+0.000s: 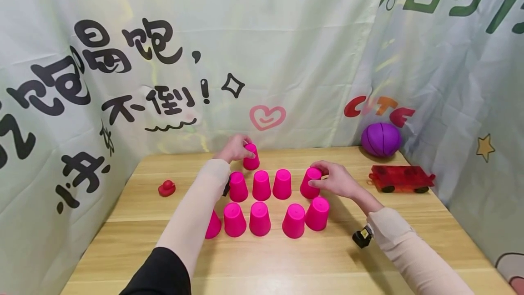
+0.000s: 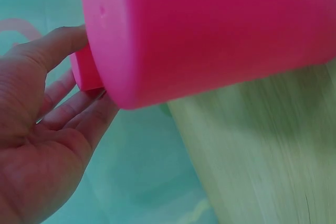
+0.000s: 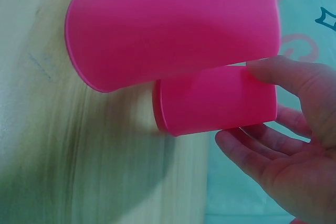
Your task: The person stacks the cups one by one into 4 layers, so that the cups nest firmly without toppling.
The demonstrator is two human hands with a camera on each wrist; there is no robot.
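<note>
In the head view, several bright pink cups stand upside down in two rows on the wooden table. Behind the rows, my left hand (image 1: 236, 148) grips a pink cup (image 1: 251, 158) near the table's back edge. In the left wrist view a nearer cup (image 2: 210, 30) hides most of that held cup. My right hand (image 1: 336, 179) holds the rightmost cup (image 1: 309, 184) of the middle row, thumb on one side and fingers on the other. The right wrist view shows this cup (image 3: 218, 100) between thumb and fingers, partly behind a nearer cup (image 3: 173, 30). My left forearm partly covers the front row's leftmost cup (image 1: 214, 226).
A small red duck-like toy (image 1: 166, 188) lies left on the table (image 1: 262, 267). At the back right sit a purple ball (image 1: 381, 139) and a red toy car (image 1: 401, 179). Printed cloth (image 1: 303, 58) hangs behind and beside the table.
</note>
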